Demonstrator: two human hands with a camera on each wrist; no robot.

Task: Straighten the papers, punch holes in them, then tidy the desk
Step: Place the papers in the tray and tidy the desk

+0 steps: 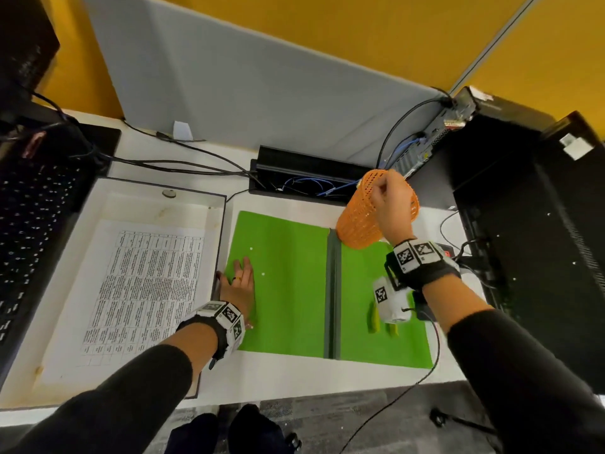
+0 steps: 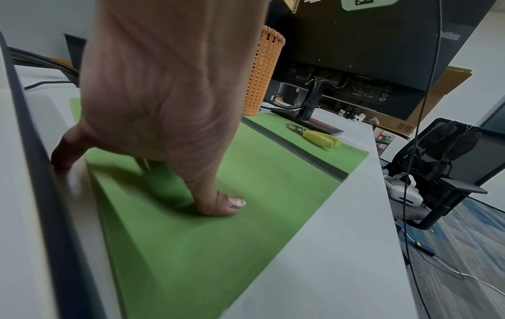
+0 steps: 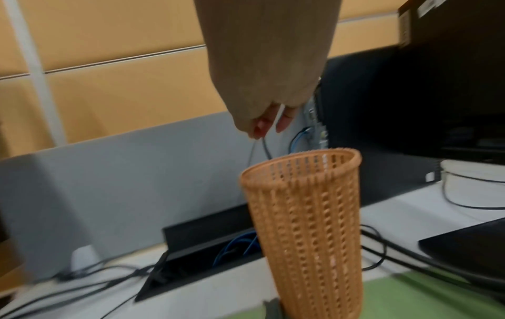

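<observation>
The printed papers [image 1: 140, 290] lie stacked in a shallow white tray [image 1: 157, 208] at the left. An open green folder [image 1: 288, 306] [image 2: 205, 248] lies beside it. My left hand [image 1: 240, 283] [image 2: 164, 97] rests flat on the folder's left edge, its thumb pressing down. A hole punch [image 1: 373, 319] [image 2: 317, 136] with yellow-green handles lies on the folder's right half, partly hidden in the head view. An orange mesh holder [image 1: 357, 224] [image 2: 263, 75] [image 3: 306, 226] stands upright at the folder's far right corner. My right hand [image 1: 391, 204] [image 3: 262, 86] hovers over its mouth, fingertips bunched downward, nothing visible between them.
A black keyboard [image 1: 36, 204] lies left of the tray. An open cable trough [image 1: 304, 178] with blue wires runs behind the folder. A black monitor [image 1: 523, 224] and its stand crowd the right. Cables cross the back of the desk. Small white paper dots [image 1: 250, 249] speckle the folder.
</observation>
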